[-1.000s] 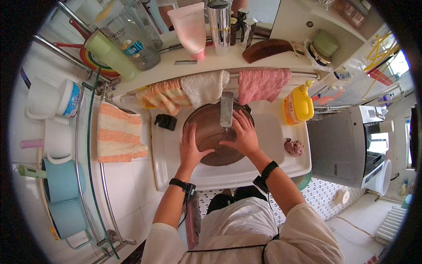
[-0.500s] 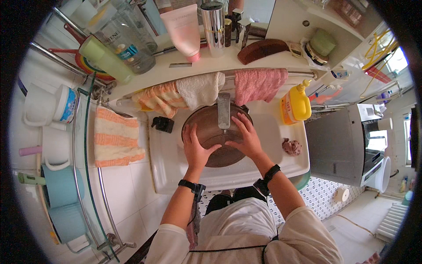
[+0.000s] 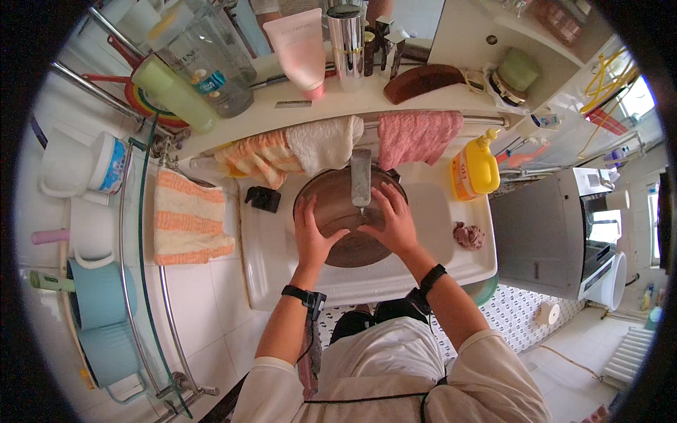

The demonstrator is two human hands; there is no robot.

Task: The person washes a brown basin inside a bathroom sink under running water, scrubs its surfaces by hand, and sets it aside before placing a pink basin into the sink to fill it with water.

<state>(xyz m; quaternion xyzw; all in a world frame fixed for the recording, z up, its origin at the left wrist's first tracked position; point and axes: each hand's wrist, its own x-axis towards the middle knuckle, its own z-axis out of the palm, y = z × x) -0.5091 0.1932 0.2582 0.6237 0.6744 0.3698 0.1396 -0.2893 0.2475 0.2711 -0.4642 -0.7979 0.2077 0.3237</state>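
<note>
A round brown translucent basin [image 3: 352,255] stands in the white sink [image 3: 437,243], under the metal faucet [image 3: 360,178]. A small drop or thin trickle shows at the spout's end. My left hand [image 3: 314,236] is over the basin's left side, fingers spread and thumb pointing inward. On the other side my right hand [image 3: 392,224] mirrors it, its fingers apart beside the faucet. Both hands are open and hold nothing. Whether they touch the basin or water in it, I cannot tell. Black bands circle both my wrists.
On the sink are a yellow pump bottle [image 3: 475,169], a crumpled brownish-pink lump [image 3: 468,236] and a small black object [image 3: 263,199]. Towels [image 3: 419,137] hang behind, below a shelf [image 3: 338,109] with bottles, a tube and a comb. A glass-edged rack [image 3: 146,268] with cups stands left.
</note>
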